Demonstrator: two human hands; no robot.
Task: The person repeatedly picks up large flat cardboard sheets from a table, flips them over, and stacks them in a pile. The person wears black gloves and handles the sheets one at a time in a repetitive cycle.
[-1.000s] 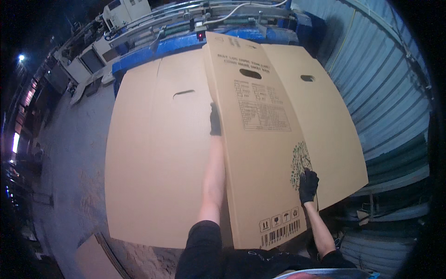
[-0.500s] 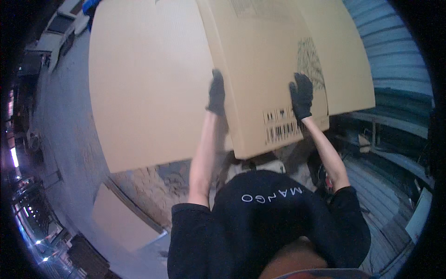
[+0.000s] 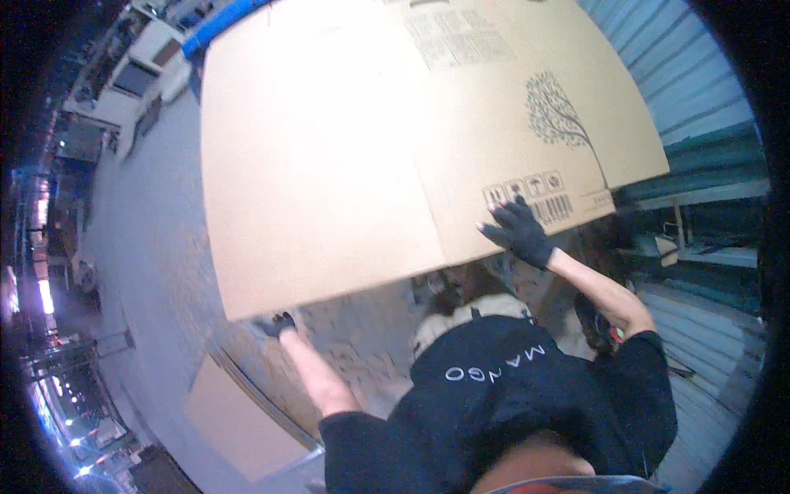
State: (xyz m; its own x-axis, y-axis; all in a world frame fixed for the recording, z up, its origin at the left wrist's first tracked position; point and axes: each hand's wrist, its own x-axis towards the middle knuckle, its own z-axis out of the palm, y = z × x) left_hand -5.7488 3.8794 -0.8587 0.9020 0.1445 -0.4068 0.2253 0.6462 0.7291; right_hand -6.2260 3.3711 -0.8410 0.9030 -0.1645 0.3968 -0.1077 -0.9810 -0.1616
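A large flattened cardboard box (image 3: 329,181) spreads out in front of me, with a fold line, a green tree print and a barcode on its right part. My right hand (image 3: 522,233), in a black glove with bare fingertips, rests on the box near the barcode, fingers spread. Below the near left edge of the cardboard is my left hand (image 3: 278,323), gloved the same way. Its fingers are apart and hold nothing I can see; whether they touch the edge is unclear.
Flat cardboard sheets (image 3: 247,420) lie on the floor at lower left. A blue bar (image 3: 226,23) borders the far left edge of the box. Corrugated metal wall (image 3: 658,49) and a metal frame (image 3: 708,200) stand on the right. Grey floor (image 3: 152,239) stretches along the left.
The raised fold of the box now lies flatter. My left hand has left the fold and moved left and nearer to the corner; my right hand has slid nearer with its fingers spread.
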